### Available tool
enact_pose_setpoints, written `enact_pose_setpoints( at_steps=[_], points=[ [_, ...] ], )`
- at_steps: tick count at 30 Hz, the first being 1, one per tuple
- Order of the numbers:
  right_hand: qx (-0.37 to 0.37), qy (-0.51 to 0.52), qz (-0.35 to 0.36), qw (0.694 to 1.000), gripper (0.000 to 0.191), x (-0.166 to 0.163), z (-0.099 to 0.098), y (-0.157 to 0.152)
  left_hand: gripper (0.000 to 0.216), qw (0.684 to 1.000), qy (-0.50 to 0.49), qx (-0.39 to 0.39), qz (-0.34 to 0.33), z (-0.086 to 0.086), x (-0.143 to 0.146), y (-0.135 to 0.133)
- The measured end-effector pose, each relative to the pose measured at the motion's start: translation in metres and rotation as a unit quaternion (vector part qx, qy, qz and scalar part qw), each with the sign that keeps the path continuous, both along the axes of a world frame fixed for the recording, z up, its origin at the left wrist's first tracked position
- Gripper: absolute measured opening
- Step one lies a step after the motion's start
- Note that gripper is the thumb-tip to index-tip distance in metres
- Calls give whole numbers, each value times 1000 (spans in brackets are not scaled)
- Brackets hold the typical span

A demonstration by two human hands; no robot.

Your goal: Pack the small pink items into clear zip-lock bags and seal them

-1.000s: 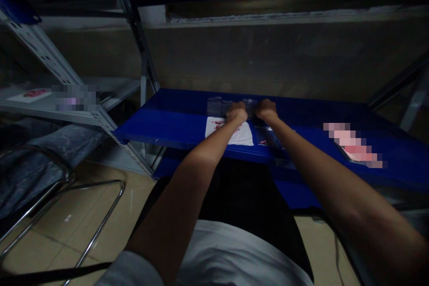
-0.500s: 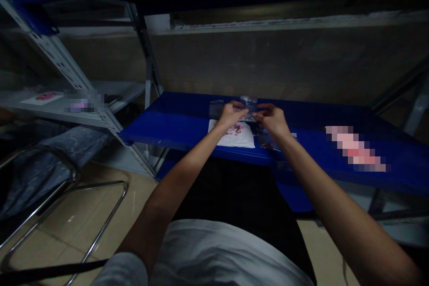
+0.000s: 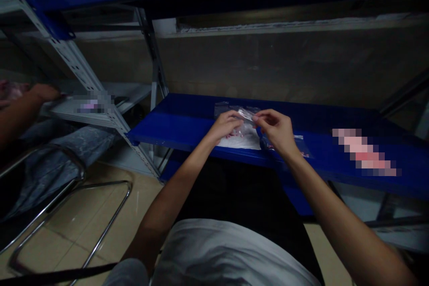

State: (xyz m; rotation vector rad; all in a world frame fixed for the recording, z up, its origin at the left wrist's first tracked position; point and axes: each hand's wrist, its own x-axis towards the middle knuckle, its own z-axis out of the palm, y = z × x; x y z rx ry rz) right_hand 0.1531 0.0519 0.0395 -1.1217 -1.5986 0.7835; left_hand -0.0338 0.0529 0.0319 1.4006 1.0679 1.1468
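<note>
Both my hands hold one small clear plastic bag just above the blue shelf. My left hand pinches its left edge and my right hand pinches its right edge. Under my hands lies a white sheet with small pink pieces on it. More clear bags lie at the back of the shelf, and another clear bag lies to the right of my right hand.
A grey metal shelf stands to the left, where another person's arm reaches in. A chrome chair frame stands on the tiled floor at lower left. A blue shelf runs overhead.
My hands have lifted off the back of the shelf with a clear bag and drawn it toward me. Another person's arm has come into view at left.
</note>
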Motion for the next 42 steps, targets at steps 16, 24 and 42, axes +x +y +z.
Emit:
enact_pose_setpoints(
  at_steps=[16, 24, 42],
  points=[
    [1, 82, 18, 996, 41, 8, -19, 3, 74, 950, 273, 152, 20, 20, -19, -18],
    [-35, 94, 43, 994, 46, -7, -22, -10, 71, 855, 467, 197, 110, 17, 10, -34],
    [-73, 117, 94, 986, 40, -10, -26, -8, 68, 831, 493, 246, 75, 13, 3, -31]
  ],
)
